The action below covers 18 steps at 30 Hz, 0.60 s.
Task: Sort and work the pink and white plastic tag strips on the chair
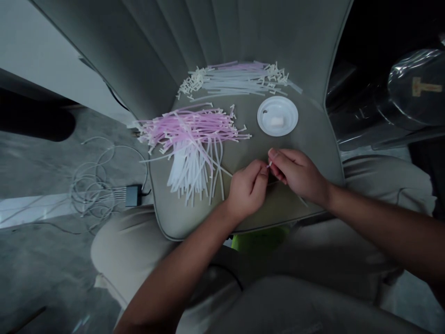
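Above the front part of a grey chair seat, my two hands meet at the fingertips. My left hand (248,188) is closed round a thin tube, mostly hidden in the fist, whose end peeks out by the thumb. Between thumb and fingers, my right hand (299,174) pinches a small white connector (270,164) against that end. Left of the hands lies a heap of pink tubes (194,125) with white end fittings. Plain whitish tubes (189,169) fan out below it. Farther back is a bundle of pale tubes (232,82) with fittings on both ends.
A white dish (277,130) holding a small white block stands behind my right hand. The chair seat (243,99) has a padded back. On the floor to the left are coiled cables (92,192) joined to a dark box (133,195). Plastic-wrapped rolls (417,88) stand at right.
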Motion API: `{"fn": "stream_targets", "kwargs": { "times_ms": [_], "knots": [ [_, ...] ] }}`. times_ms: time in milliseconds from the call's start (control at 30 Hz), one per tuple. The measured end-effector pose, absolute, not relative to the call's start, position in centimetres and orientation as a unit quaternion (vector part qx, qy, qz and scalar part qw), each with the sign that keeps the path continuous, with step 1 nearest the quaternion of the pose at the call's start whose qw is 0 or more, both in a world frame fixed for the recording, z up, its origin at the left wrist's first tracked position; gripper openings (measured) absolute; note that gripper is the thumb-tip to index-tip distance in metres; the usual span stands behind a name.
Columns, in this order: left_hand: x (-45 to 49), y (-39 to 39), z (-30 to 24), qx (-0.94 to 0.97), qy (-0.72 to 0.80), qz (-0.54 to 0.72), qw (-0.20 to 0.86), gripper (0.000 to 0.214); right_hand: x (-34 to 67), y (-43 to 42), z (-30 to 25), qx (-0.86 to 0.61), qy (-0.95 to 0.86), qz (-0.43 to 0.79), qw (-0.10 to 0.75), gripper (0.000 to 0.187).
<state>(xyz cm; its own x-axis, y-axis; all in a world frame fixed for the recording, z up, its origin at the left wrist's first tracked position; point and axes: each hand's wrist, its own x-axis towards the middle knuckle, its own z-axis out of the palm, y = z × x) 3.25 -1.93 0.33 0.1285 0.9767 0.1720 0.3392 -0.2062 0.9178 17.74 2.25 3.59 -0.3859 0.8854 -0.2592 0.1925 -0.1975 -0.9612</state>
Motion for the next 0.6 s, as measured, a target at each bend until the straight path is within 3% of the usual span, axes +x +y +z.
{"fn": "stream_targets", "kwargs": {
  "times_ms": [600],
  "knots": [
    [3.27,-1.98,0.15,0.642,0.506,0.429,0.384,0.023,17.46,2.14,2.95,-0.486,-0.545,0.618,0.293,0.051]
  ]
}}
